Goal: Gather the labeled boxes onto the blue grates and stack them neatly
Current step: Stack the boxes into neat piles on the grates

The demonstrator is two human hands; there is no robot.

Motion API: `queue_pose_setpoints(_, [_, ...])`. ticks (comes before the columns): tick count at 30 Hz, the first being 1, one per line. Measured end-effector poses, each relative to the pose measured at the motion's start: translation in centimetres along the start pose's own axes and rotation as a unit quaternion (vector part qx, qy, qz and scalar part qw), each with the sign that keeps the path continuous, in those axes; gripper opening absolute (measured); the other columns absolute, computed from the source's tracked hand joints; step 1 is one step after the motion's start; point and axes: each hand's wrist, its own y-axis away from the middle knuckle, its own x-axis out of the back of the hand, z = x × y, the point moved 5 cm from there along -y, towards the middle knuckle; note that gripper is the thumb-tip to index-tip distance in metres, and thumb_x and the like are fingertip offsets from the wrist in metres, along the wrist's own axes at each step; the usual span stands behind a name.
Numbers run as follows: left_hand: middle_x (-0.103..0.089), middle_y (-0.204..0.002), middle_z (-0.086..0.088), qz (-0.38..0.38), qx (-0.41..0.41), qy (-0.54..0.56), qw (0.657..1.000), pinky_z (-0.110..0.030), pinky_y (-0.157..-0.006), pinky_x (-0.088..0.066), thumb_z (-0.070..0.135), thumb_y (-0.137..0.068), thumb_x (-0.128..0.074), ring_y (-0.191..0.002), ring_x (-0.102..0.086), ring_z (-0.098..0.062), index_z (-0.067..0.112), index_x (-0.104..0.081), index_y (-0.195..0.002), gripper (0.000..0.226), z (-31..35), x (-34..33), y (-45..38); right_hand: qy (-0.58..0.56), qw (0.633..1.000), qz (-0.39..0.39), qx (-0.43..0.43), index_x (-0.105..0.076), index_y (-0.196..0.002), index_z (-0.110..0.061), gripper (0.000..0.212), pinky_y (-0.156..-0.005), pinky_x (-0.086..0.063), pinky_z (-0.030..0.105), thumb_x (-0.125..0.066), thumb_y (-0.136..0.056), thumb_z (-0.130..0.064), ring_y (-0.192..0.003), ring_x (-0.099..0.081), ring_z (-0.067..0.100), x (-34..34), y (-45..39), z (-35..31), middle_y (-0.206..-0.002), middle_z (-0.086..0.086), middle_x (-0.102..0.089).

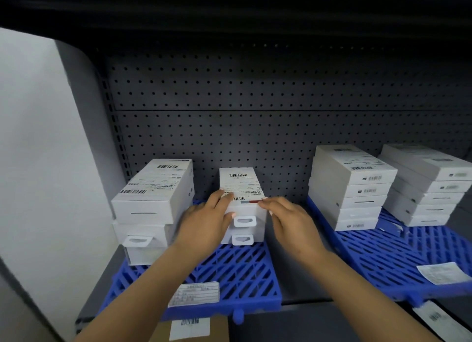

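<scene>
Two white labeled boxes form a small stack (242, 188) on the left blue grate (229, 272), near its back. My left hand (207, 224) presses the stack's left side, thumb on the top box's label. My right hand (288, 221) holds the right side, fingertips on the top box's front edge. To the left, another stack of white boxes (153, 196) stands on the same grate, its top box slightly askew. The right blue grate (388, 254) carries two taller stacks (350, 185) (429, 185).
A dark pegboard (255, 127) backs the shelf. Paper labels lie on the left grate's front (194, 294) and the right grate's front (441, 272). A brown carton with a barcode label (190, 329) sits below the shelf edge. A white wall (38, 150) is at the left.
</scene>
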Motion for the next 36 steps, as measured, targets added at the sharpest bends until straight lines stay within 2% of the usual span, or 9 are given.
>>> queue_pose_setpoints(4, [-0.021,-0.155,0.005,-0.022,0.006,0.012,1.0,-0.039,-0.101,-0.039,0.04,-0.1,-0.033,-0.126,-0.044,-0.022,0.028,-0.023,-0.147,0.049,0.3,0.5,-0.2,0.014,0.997,-0.078,-0.003,-0.059,-0.127,-0.015,0.05,-0.101,-0.043,0.048,-0.052,-0.085,0.009,-0.123,-0.052,0.027,0.2,0.2,0.3,-0.133,0.004,-0.057])
queue_pose_setpoints(9, [-0.02,-0.156,-0.009,-0.048,0.074,0.153,0.984,-0.037,-0.09,-0.048,0.035,-0.1,-0.039,-0.111,-0.057,-0.026,0.031,-0.008,-0.151,0.059,0.4,0.4,0.7,-0.032,0.98,-0.168,-0.106,-0.026,-0.147,-0.03,0.052,-0.113,-0.025,0.028,-0.044,-0.099,-0.021,-0.14,-0.025,0.013,-0.2,0.9,1.7,-0.155,-0.004,-0.025])
queue_pose_setpoints(11, [-0.06,-0.121,-0.014,-0.042,0.099,0.188,0.976,-0.035,-0.072,-0.048,0.032,-0.101,-0.038,-0.092,-0.062,-0.024,0.027,-0.006,-0.152,0.06,0.5,0.3,1.2,-0.05,0.967,-0.195,-0.156,-0.027,-0.146,-0.029,0.05,-0.105,-0.037,0.03,-0.044,-0.099,-0.026,-0.13,-0.041,0.016,-0.9,1.2,2.0,-0.146,-0.001,-0.042])
queue_pose_setpoints(13, [-0.058,-0.068,-0.003,-0.039,0.096,0.172,0.98,-0.027,-0.047,-0.037,0.031,-0.102,-0.035,-0.059,-0.053,-0.017,0.026,-0.003,-0.151,0.06,0.8,0.2,1.5,-0.049,0.96,-0.217,-0.17,-0.032,-0.14,-0.027,0.043,-0.089,-0.047,0.034,-0.044,-0.098,-0.03,-0.113,-0.054,0.018,-1.8,1.4,1.8,-0.131,0.0,-0.056])
queue_pose_setpoints(14, [-0.051,-0.06,0.0,-0.037,0.093,0.164,0.981,-0.024,-0.042,-0.029,0.031,-0.102,-0.034,-0.051,-0.047,-0.015,0.027,-0.002,-0.151,0.059,1.0,0.2,1.6,-0.057,0.958,-0.22,-0.173,-0.032,-0.139,-0.026,0.043,-0.085,-0.049,0.033,-0.044,-0.098,-0.03,-0.109,-0.057,0.017,-2.1,1.5,1.5,-0.128,-0.002,-0.058])
queue_pose_setpoints(20, [-0.053,-0.062,-0.002,-0.035,0.086,0.146,0.985,-0.033,-0.05,-0.037,0.023,-0.101,-0.038,-0.055,-0.049,-0.018,0.035,0.0,-0.15,0.064,0.1,-0.3,2.0,-0.089,0.965,-0.186,-0.165,0.015,-0.143,-0.047,0.08,-0.074,-0.052,0.028,-0.047,-0.098,-0.026,-0.093,-0.064,0.015,-2.7,1.7,1.0,-0.113,0.002,-0.066])
queue_pose_setpoints(23, [-0.059,-0.073,-0.005,-0.047,0.088,0.13,0.987,-0.038,-0.061,-0.047,0.014,-0.097,-0.043,-0.063,-0.052,-0.017,0.037,0.0,-0.149,0.072,-0.6,-0.7,1.8,-0.062,0.969,-0.198,-0.131,0.025,-0.134,-0.057,0.085,-0.058,-0.05,0.027,-0.046,-0.098,-0.027,-0.068,-0.06,0.012,-2.8,1.7,1.1,-0.082,-0.003,-0.065])
queue_pose_setpoints(25, [-0.061,-0.08,-0.004,-0.051,0.09,0.12,0.987,-0.037,-0.065,-0.051,0.011,-0.095,-0.046,-0.067,-0.052,-0.014,0.039,0.002,-0.148,0.077,-0.8,-0.9,1.7,-0.041,0.97,-0.203,-0.128,0.022,-0.137,-0.053,0.081,-0.051,-0.042,0.023,-0.044,-0.098,-0.027,-0.062,-0.055,0.01,-2.5,1.5,0.9,-0.071,-0.006,-0.055])
queue_pose_setpoints(36, [-0.051,-0.071,0.0,-0.075,0.062,0.044,0.994,-0.036,-0.058,-0.046,0.009,-0.094,-0.049,-0.062,-0.05,-0.016,0.033,0.01,-0.148,0.083,-0.8,-0.7,1.4,0.119,0.961,-0.235,-0.085,0.013,-0.148,-0.021,0.074,-0.058,-0.037,0.029,-0.041,-0.098,-0.021,-0.069,-0.052,0.017,-2.6,0.6,-0.2,-0.081,0.0,-0.052])
